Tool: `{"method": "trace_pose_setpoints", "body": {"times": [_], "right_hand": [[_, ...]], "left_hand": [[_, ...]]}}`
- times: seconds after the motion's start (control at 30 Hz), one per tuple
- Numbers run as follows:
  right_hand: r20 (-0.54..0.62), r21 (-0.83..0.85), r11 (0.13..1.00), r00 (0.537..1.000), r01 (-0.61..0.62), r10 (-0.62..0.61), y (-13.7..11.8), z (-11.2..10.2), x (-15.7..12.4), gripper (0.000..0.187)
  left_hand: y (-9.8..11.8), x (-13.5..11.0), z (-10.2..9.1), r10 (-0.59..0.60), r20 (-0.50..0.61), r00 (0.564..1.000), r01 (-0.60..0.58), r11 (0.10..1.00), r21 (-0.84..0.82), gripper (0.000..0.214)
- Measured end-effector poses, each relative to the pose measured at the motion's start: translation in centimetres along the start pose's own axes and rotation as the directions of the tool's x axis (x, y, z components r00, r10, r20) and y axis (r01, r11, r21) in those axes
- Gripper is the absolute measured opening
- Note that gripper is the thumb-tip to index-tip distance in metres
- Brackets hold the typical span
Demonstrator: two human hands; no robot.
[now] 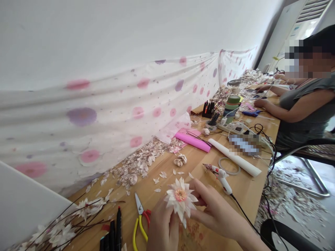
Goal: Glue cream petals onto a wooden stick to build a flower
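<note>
Paper flower (180, 199) sits at near centre, lifted just above the wooden table (251, 195), held btw both hands. L hand (162, 228) is closed round its underside from below, fingers wrapped, prob. on the base, though the base itself is hidden by petals. R hand (218, 213) comes in from the right, fingertips together on the outer petals. Gripped this way the bloom faces up toward the person, so the pink centre and petal tips show w/o being crushed. Glue gun (221, 176) lies just far-right of the R hand, nozzle pointing left and away, cord trailing off the near edge; close enough to grab, and the cord is what could snag a wrist. Yellow-handled cutters (140, 220) lie just left of the L hand, markers (113, 234) further left, finished flowers on stems (65, 228) at near left. Petal scraps (141, 161) heap along the far side by the spotted cloth (110, 115). Further right: pink roll (193, 141), white roll (235, 159), tape ring (229, 166). A co-worker's arm (277, 111) works well apart, far right.
</note>
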State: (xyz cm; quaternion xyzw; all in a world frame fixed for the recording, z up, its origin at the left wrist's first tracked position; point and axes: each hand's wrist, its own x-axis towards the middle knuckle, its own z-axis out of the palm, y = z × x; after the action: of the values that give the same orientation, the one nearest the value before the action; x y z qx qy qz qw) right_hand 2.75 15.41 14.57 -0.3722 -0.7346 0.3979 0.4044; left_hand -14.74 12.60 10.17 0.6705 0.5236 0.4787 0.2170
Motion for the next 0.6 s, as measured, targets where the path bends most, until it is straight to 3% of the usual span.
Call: {"method": "trace_pose_setpoints", "body": {"times": [0.1, 0.17, 0.23, 0.33, 0.43, 0.5, 0.6], "right_hand": [[0.034, -0.198, 0.969, 0.989, 0.149, -0.145, 0.0, -0.6, 0.0, 0.025], [-0.002, -0.274, 0.943, 0.98, 0.191, -0.199, 0.3, -1.4, 0.0, 0.024], [-0.112, -0.304, 0.941, 0.975, 0.152, -0.194, 0.7, -2.4, 0.0, 0.024], [-0.321, -0.267, 0.958, 0.928, 0.103, -0.189, 1.6, -4.6, -0.6, 0.028], [-0.525, -0.088, 0.995, 0.848, 0.039, -0.079, 2.4, -6.9, -1.5, 0.028], [-0.606, 0.158, 0.986, 0.793, 0.044, 0.062, 2.6, -8.1, -2.1, 0.027], [-0.574, 0.556, 0.819, 0.777, 0.14, 0.257, 2.7, -8.4, -2.5, 0.025]], "left_hand": [[0.3, 0.3, -0.1, 0.1, 0.079, 0.992, -0.095, 0.993, -0.064, 0.037], [0.4, 0.4, -0.2, 0.097, 0.098, 0.99, -0.092, 0.994, -0.052, 0.039], [0.3, 0.5, -0.3, 0.075, 0.072, 0.995, -0.076, 0.997, 0.017, 0.041], [-0.4, 0.7, -0.9, 0.08, 0.063, 0.995, -0.087, 0.989, 0.12, 0.041], [-1.9, 1.0, -2.2, 0.162, 0.164, 0.973, -0.197, 0.955, 0.223, 0.037], [-3.3, 1.3, -3.5, 0.19, 0.164, 0.968, -0.225, 0.946, 0.235, 0.035], [-5.3, 1.6, -5.4, 0.198, 0.124, 0.972, -0.223, 0.946, 0.234, 0.025]]}}
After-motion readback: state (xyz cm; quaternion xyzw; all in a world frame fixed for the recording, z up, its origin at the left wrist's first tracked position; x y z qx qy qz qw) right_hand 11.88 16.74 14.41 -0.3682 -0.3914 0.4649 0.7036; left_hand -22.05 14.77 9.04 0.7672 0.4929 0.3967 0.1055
